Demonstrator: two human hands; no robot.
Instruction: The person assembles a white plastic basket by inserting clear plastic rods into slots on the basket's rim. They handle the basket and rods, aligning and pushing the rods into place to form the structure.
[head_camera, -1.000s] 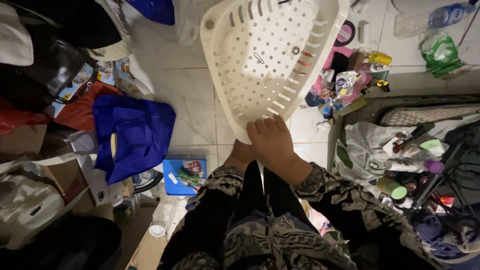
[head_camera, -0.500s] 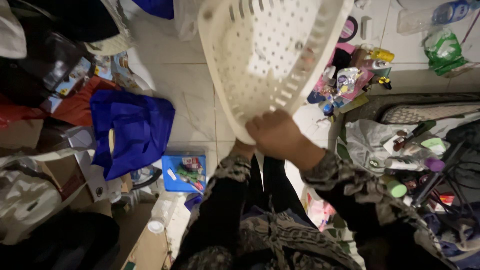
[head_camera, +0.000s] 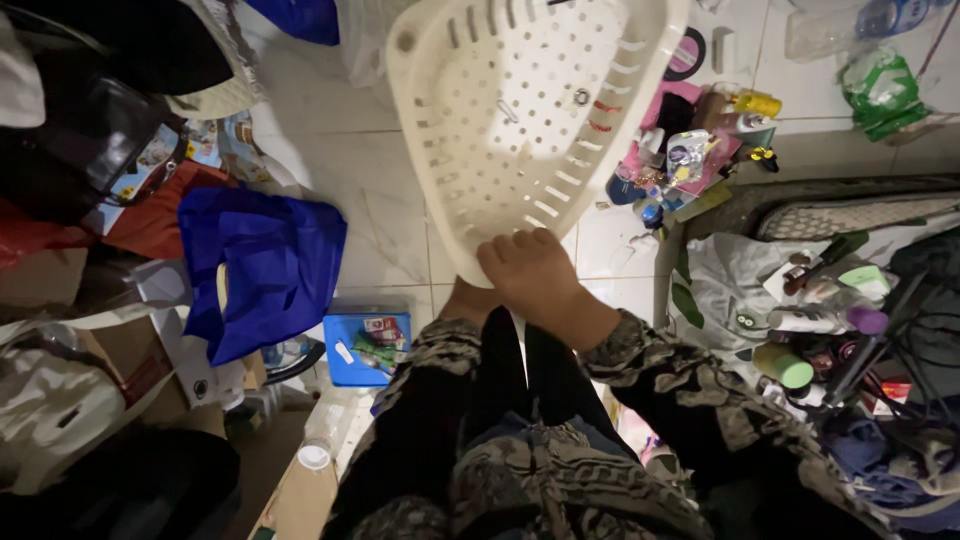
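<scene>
Head view, looking straight down the person's front to a tiled floor (head_camera: 330, 190). A white perforated laundry basket (head_camera: 520, 120) is held out in front of the body, tipped so its open inside faces the camera, and it looks empty. The right hand (head_camera: 535, 275) clamps the near rim, fingers (head_camera: 520, 245) curled over the edge and closed on it. The left hand (head_camera: 470, 300) sits just behind and below, mostly hidden by the right; it appears to support the same rim, but whether its fingers are closed cannot be told. Gripping one edge with both hands close together explains the tilt: the far end hangs unsupported, clear of the floor.

Surroundings noted:
- A blue fabric bag (head_camera: 260, 265) lies on the floor to the left, and a small blue box (head_camera: 365, 345) lies just beside it.
- Cosmetics and small bottles (head_camera: 690, 150) are heaped to the right of the basket.
- A green plastic bag (head_camera: 880, 90) lies at the upper right.
- A clear plastic bottle (head_camera: 325, 430) lies near the person's patterned clothing.
</scene>
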